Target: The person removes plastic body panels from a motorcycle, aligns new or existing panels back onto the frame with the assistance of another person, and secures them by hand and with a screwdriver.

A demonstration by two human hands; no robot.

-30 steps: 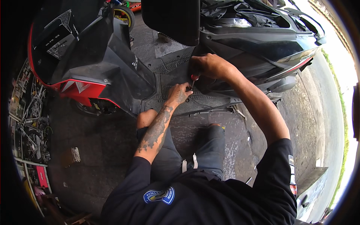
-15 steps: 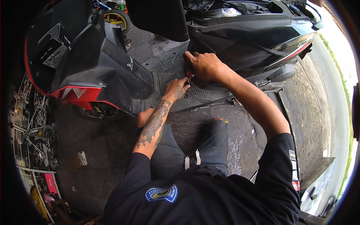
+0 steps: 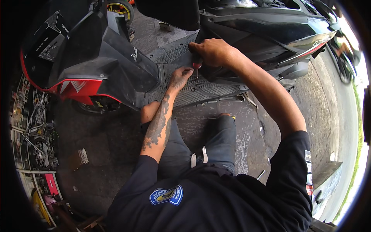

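A screwdriver (image 3: 197, 64) with a red and dark handle points down at the footboard (image 3: 216, 90) of a black and red scooter. My right hand (image 3: 211, 52) is wrapped round its handle from above. Just left of the shaft is my left hand (image 3: 180, 77), its thumb and fingertips pinched together; whatever they may hold is too small to make out. The screwdriver's tip is close to the ribbed floor panel, but I cannot tell whether it sits in a screw.
The scooter's front panel (image 3: 119, 69) rises at the left, its rear body (image 3: 262, 42) at the right, and a raised black seat (image 3: 170, 13) at the top. A dark box (image 3: 49, 36) rests at the upper left. Shelves (image 3: 36, 172) line the left; a two-wheeler (image 3: 344, 60) is on the road.
My left hand has drawn back a little to the left from the screwdriver's shaft. My right hand still grips the handle. A two-wheeler has come into view on the road at the right.
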